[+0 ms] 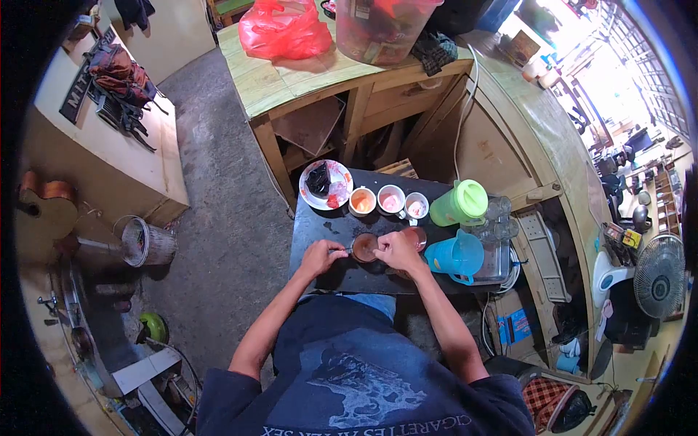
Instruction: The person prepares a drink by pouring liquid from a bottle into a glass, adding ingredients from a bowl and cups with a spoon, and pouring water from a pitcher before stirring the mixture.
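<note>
A cup with brown contents [364,248] stands near the front edge of the dark low table [309,232]. My left hand [324,256] is closed at the cup's left side, its fingertips pinching what looks like the handle. My right hand [397,252] is closed at the cup's right rim, fingers pressed together; what they hold is too small to make out. Behind that hand a second cup with reddish contents [416,237] is partly hidden. Beyond stand a cup with orange contents [363,201] and two cups with pinkish contents, a middle one [391,200] and a right one [416,206].
A plate [341,174] holding a black plastic bag [318,179] lies at the far left. On the right are a green lidded pitcher [459,203], a blue pitcher [456,257] and clear glasses [497,218]. A wooden counter [291,91] bears a red plastic bag [282,29].
</note>
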### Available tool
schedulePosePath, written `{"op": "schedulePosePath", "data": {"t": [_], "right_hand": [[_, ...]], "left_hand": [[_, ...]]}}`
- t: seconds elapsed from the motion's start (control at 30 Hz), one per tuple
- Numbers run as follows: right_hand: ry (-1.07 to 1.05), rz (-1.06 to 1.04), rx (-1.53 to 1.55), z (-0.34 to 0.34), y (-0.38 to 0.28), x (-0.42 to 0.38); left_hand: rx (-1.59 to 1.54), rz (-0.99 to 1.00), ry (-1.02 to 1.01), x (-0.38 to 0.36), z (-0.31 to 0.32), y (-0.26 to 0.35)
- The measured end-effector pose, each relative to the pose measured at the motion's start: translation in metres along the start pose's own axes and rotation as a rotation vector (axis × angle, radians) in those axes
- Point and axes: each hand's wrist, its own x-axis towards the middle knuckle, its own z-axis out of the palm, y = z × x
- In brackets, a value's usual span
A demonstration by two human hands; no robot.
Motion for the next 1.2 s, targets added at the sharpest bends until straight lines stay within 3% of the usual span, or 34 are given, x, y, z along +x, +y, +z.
{"op": "schedulePosePath", "data": {"t": [0.07, 0.2, 0.37, 0.57, 0.67, 0.77, 0.97, 1.07, 1.2], "right_hand": [[0.020, 0.063, 0.181, 0.002, -0.003, -0.001], [0.122, 0.024, 0.007, -0.014, -0.027, -0.004], [0.149, 0.008, -0.180, -0.001, -0.021, -0.009], [0.264, 0.132, -0.029, 0.016, -0.025, -0.009], [0.245, 0.151, 0.054, 0.021, -0.029, -0.008], [0.182, 0.043, 0.094, 0.025, -0.028, -0.010], [-0.002, 0.046, -0.141, 0.004, -0.019, -0.004], [0.123, 0.043, -0.208, 0.005, -0.026, 0.002], [0.090, 0.003, -0.115, 0.011, -0.033, 0.010]], "left_hand": [[0.002, -0.003, 0.001, 0.001, 0.003, -0.004], [0.002, 0.074, 0.054, 0.003, 0.009, -0.015], [0.015, 0.025, 0.010, 0.005, 0.007, -0.014], [0.050, 0.019, 0.008, 0.002, 0.003, -0.007], [0.047, 0.010, 0.005, 0.003, 0.004, -0.007], [0.020, 0.024, 0.025, 0.003, 0.009, -0.017], [0.011, 0.034, 0.008, 0.007, 0.010, -0.021], [0.014, 0.016, 0.004, 0.007, 0.011, -0.024], [0.007, 0.019, 0.007, 0.005, 0.007, -0.017]]}}
